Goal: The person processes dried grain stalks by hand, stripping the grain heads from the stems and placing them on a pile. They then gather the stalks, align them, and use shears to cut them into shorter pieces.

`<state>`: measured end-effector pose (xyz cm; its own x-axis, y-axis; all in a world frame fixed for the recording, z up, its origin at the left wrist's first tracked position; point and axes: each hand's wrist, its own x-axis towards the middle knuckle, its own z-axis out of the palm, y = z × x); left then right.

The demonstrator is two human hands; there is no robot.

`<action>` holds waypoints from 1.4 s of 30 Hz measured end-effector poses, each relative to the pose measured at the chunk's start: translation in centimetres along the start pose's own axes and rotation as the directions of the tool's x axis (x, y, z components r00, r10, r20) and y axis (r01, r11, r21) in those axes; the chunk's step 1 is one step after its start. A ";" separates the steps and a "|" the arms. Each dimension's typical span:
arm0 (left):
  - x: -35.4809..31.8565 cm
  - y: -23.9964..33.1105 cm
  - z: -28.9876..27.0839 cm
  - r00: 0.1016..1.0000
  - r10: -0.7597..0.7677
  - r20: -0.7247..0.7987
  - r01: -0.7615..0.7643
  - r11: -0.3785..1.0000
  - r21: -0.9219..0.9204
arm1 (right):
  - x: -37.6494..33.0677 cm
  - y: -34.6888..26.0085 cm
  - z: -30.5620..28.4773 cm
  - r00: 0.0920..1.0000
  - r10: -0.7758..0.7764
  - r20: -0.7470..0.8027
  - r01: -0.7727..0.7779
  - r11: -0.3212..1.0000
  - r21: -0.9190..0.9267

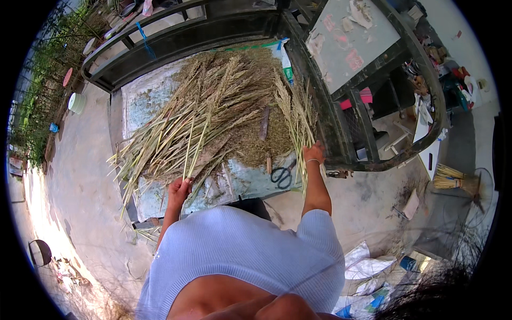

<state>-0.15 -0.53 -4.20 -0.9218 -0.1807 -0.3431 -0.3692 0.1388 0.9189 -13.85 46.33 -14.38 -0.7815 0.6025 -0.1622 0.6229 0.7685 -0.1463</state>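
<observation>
A large pile of dry plant stalks with feathery seed heads lies across a cloth-covered bed. My left hand, at the pile's near edge, pinches the cut ends of a few pale stalks. Their heads point away from me. My right hand is wrapped round a smaller bundle of stalks along the bed's right side, and its stems run down past my wrist. Between my hands lie black-handled scissors and a dark blade with a wooden handle.
Loose seed and chaff cover much of the cloth. A dark metal frame rises at the right, with a pale panel. A straw broom lies farther right; white sacks are on the floor at lower right.
</observation>
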 end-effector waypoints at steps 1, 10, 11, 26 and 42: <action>-0.1 0.0 0.3 0.999 -0.025 0.020 0.025 1.000 -0.018 | -0.4 -1.0 0.4 0.996 -0.080 0.039 0.080 0.997 0.001; -1.1 0.8 3.1 0.998 -0.044 0.034 0.045 0.998 -0.032 | -13.4 -11.2 4.8 0.630 -0.774 0.064 0.337 0.347 0.875; -1.1 0.5 3.2 0.999 -0.017 0.027 0.017 1.000 0.015 | -14.7 -12.1 3.2 0.596 -0.803 0.028 0.224 0.200 0.954; 0.3 3.9 4.9 0.984 0.001 -0.179 0.007 0.999 0.046 | 8.4 10.0 11.5 0.971 0.123 0.207 -0.123 0.992 -0.011; 5.1 10.3 8.6 0.980 0.185 -0.070 -0.194 0.969 -0.156 | -10.2 -6.1 -0.6 0.956 -0.144 -0.255 0.279 0.185 0.942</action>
<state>-9.66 8.35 1.82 -0.9637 -0.2192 -0.1525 -0.1603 0.0181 0.9869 -9.71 35.62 -11.25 -0.8462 0.5202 0.1151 -0.0686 0.1079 -0.9918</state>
